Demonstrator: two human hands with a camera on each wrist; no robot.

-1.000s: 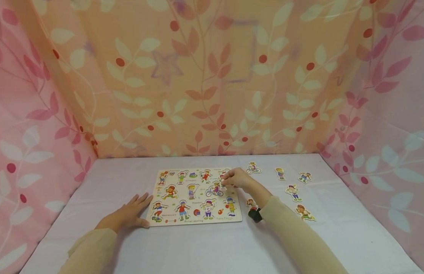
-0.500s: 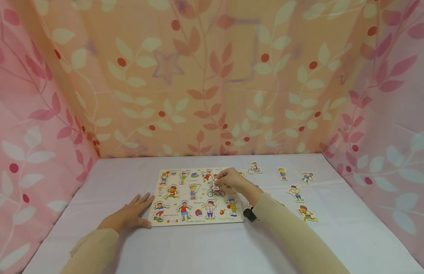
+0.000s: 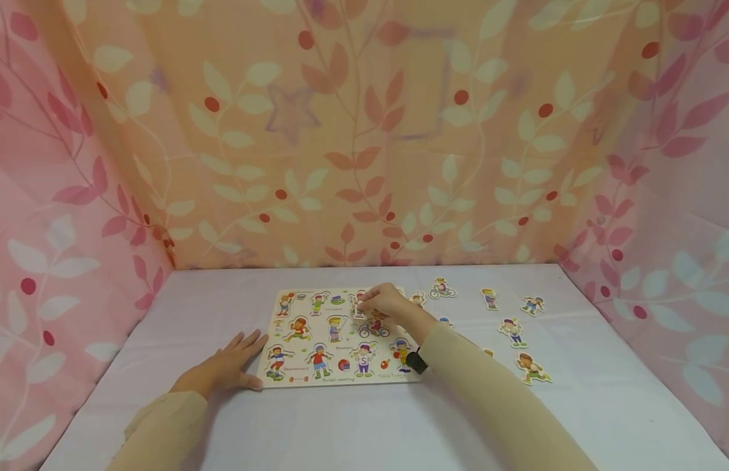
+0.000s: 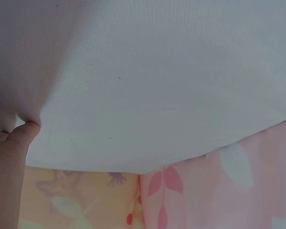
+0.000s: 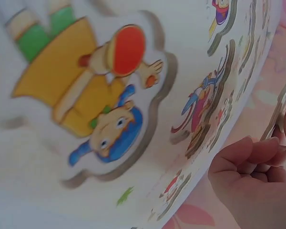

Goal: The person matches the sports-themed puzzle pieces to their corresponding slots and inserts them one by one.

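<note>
Left hand [image 3: 233,361]: palm down on the white cloth [image 3: 352,425], fingers spread, thumb apart. The fingertips and thumb reach the near side edge of the board [image 3: 340,384]. The left wrist view shows only part of this hand, at its margin.

Right hand [image 3: 393,306]: raised over the board, thumb and fingers pinching a piece [image 5: 279,109]. The piece is tilted and seen nearly edge-on in the right wrist view; whether it touches the board cannot be told.

Board: lies flat on the cloth, just right of the left hand and beneath the right hand. It bears printed figures in cut outlines, among them a table-tennis player [image 5: 112,102] with a red bat, below the right hand in the head view.

Loose pieces lie to the right of the right hand: a cyclist [image 3: 442,288] nearest of those in full view, then a golfer [image 3: 490,299], a purple-capped figure [image 3: 511,332], a runner [image 3: 532,367] and a blue-clad figure [image 3: 532,304]. Others are partly hidden by the right sleeve [image 3: 493,386].

Beyond both hands hangs a leaf-patterned curtain [image 3: 364,137].
</note>
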